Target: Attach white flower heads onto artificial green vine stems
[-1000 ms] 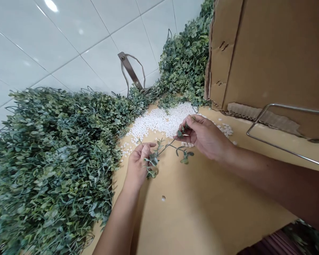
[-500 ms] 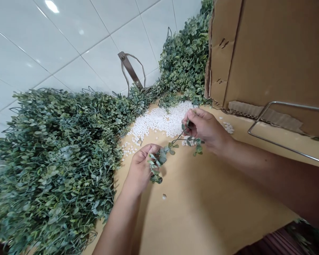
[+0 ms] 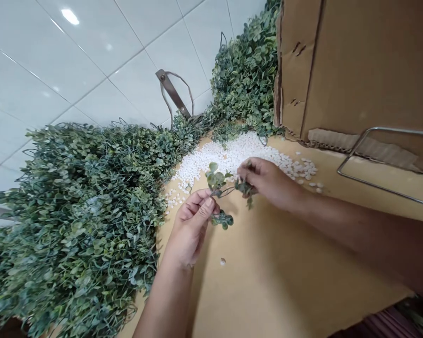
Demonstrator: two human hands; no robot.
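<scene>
A short sprig of artificial leaves (image 3: 215, 180) on a thin dark stem stretches between my two hands above the tan table. My left hand (image 3: 194, 220) is closed, pinching the sprig's left part between thumb and fingers, with leaves sticking out above and below. Fingers of my right hand (image 3: 264, 180) are closed around the other end, where a small leaf cluster hangs under them. Behind the hands lies a spread of small white pieces (image 3: 211, 157). One small loose piece (image 3: 223, 261) rests on the table nearer to me.
A large heap of artificial greenery (image 3: 88, 225) covers the left side and runs along the tiled wall (image 3: 91, 51). A cardboard box (image 3: 366, 70) stands at the right, with a bent metal rod (image 3: 352, 150) before it. A strap with cord (image 3: 174, 94) leans on the tiles.
My hands have come closer together on the sprig. The right hand has moved down, the left has turned, and the leaves at the left hand now point upward.
</scene>
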